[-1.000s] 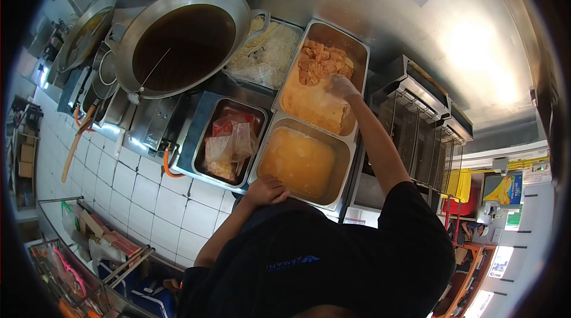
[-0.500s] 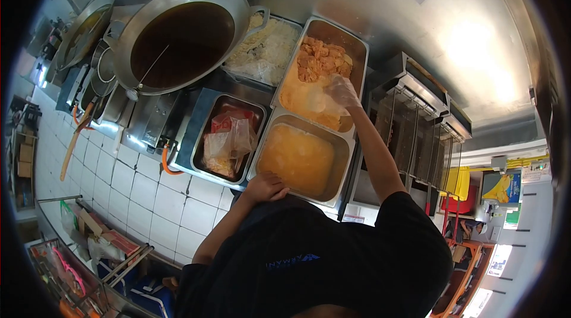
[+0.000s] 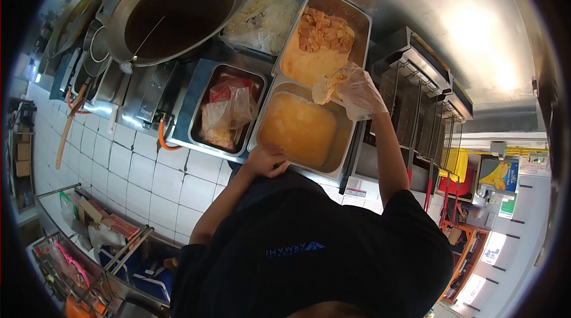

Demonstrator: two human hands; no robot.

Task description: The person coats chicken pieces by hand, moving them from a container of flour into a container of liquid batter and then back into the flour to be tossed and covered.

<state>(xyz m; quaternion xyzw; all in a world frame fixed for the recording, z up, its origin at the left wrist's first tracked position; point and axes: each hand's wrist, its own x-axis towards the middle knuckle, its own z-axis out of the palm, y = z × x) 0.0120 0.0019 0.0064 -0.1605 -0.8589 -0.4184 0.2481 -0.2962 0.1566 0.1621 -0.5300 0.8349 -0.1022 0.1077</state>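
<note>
nearest, the person's left hand (image 3: 267, 160) lies loosely curled at the near corner of the pan of yellow liquid (image 3: 343, 139); whether it grips the rim can't be told. beyond, the right hand (image 3: 361, 95), in a clear glove, pinches a coated piece (image 3: 324, 89) above where that pan meets the far pan (image 3: 361, 23). it looks light, soft and floppy, probably slippery beneath its crumbly coating, best taken gently by a thick edge.
</note>
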